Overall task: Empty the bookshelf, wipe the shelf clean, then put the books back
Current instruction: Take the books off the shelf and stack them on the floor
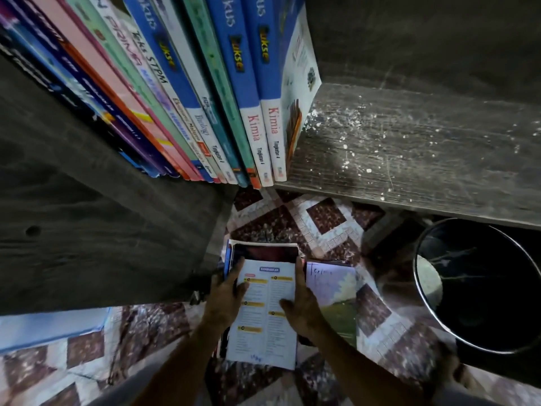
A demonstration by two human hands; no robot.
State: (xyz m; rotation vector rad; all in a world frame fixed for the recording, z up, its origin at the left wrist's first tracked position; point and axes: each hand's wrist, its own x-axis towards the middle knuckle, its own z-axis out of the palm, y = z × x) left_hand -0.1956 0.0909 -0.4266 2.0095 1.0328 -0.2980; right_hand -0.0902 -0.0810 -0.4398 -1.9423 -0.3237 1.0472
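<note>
Books (181,106) stand packed spine-out along the left part of a dark wooden shelf (409,153), leaning slightly, with two blue-and-white "Kimia" volumes at the right end of the row. To their right the shelf board lies bare, scratched and flecked with pale dust and specks.

Below the shelf, over a patterned maroon-and-white tiled floor (325,218), a person holds a white book (266,326) between both hands; its upper face shows printed columns with yellow headings. The left hand (225,294) grips the book's left edge, thumb across the page and forefinger stretched forward along the side. The right hand (304,309) grips the right edge in the same way, thumb pressed on the page and forefinger pointing ahead. How the remaining fingers lie beneath the book cannot be seen.

The white book sits over a stack (263,252) of other books on the floor, whose dark red top cover shows just beyond the fingertips; whether it touches the stack cannot be told. Just beside it on the right lies a purple book (336,291) with a green landscape cover and handwriting at the top. A black bin (483,303) with a shiny rim stands on the floor at right, partly under the shelf. The bookshelf's side panel (102,215) fills the left of the view, and a pale blue sheet (52,326) lies below it.
</note>
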